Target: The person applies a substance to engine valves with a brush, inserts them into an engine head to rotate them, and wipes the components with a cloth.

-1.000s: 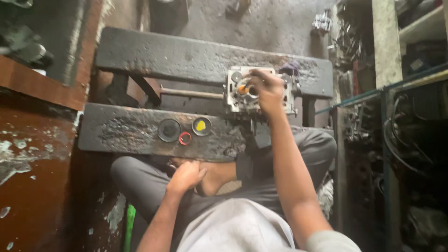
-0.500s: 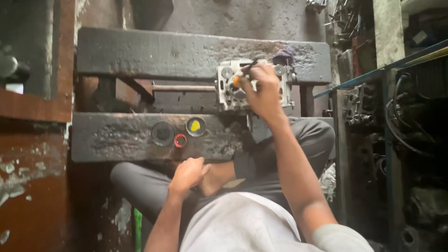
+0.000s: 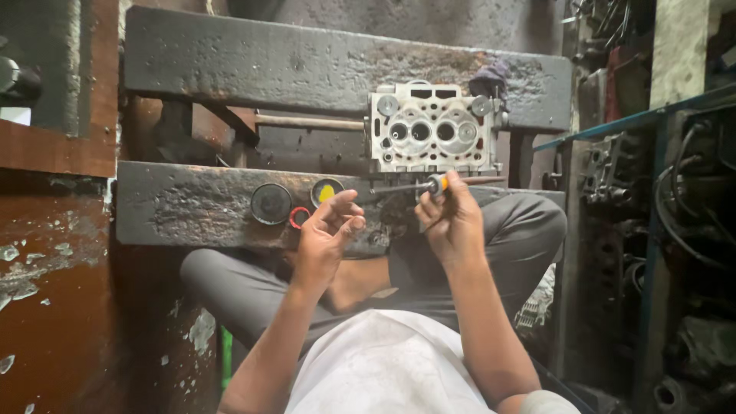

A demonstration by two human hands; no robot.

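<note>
Right hand (image 3: 452,222): closed on a thin tool (image 3: 437,185), fingertips pinching near its orange band.
Left hand (image 3: 326,230): half open, fingers loosely curled, holding nothing; raised just beside the right hand.
Tool axis: near level, left to right, shaft jutting out either side of the grip.
Cylinder head (image 3: 433,129): straight ahead of the right hand, just beyond the tool; nearer the right hand than the left; spans the gap between the two beams.
Head material: pale cast metal, blocky, with round ports and valve seats.
Beams (image 3: 199,211): thick, black, pitted, greasy.
Tins (image 3: 299,203): small round tins, one dark, one yellow, one red-rimmed, on the near beam by the left hand.
</note>
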